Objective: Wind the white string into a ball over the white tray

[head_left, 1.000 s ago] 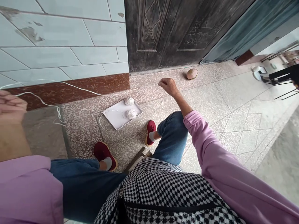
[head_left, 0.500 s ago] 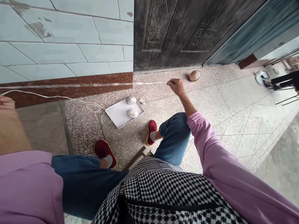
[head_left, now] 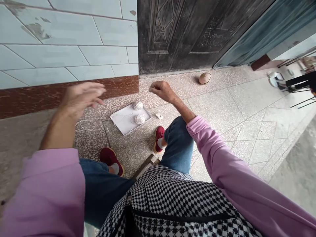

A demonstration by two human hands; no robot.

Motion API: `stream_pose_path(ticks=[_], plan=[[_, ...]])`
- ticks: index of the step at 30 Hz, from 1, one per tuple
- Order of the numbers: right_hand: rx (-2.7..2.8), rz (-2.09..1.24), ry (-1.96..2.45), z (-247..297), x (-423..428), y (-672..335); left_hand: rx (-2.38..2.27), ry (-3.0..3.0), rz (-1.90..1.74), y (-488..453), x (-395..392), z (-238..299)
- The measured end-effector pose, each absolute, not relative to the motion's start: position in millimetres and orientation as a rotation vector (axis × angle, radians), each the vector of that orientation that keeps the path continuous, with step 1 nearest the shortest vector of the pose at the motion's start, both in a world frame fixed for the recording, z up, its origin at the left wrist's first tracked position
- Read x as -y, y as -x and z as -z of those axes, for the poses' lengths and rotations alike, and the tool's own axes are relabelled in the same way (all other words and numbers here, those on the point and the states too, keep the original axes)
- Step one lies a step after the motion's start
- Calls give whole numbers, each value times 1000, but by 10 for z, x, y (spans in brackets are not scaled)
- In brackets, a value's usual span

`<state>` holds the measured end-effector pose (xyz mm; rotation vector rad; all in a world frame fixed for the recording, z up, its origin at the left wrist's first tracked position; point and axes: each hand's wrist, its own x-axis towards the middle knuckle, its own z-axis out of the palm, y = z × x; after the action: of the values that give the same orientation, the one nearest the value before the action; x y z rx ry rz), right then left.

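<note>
Seated person's left hand (head_left: 82, 95), fingers spread wide and empty, and right hand (head_left: 161, 90), curled shut, hang over the floor; between them, slightly nearer, lies a white tray (head_left: 122, 122) with two thread balls (head_left: 140, 118), loose thread (head_left: 106, 124) trailing left

Pink rolled sleeves (head_left: 217, 154), blue jeans (head_left: 177, 144), checkered apron (head_left: 172, 200), red shoes (head_left: 159, 135)

Left hand (head_left: 82, 96) motion-blurred; furniture (head_left: 298, 82) clipped at right edge.
</note>
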<state>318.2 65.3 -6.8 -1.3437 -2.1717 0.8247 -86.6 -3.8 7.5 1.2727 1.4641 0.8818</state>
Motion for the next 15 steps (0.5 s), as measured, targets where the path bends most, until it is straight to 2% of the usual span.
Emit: stream_pose_path(ticks=[4, 8, 15], plan=[[2270, -961, 1270, -39, -540, -2664, -1184, -1212, -782, 167, 78, -121], [2206, -1131, 1208, -27, -530, -2429, -1173, -1193, -778, 28, 73, -78], [1926, -1280, 1265, 168, -764, -2822, -1336, -898, -1357, 562, -62, -217]])
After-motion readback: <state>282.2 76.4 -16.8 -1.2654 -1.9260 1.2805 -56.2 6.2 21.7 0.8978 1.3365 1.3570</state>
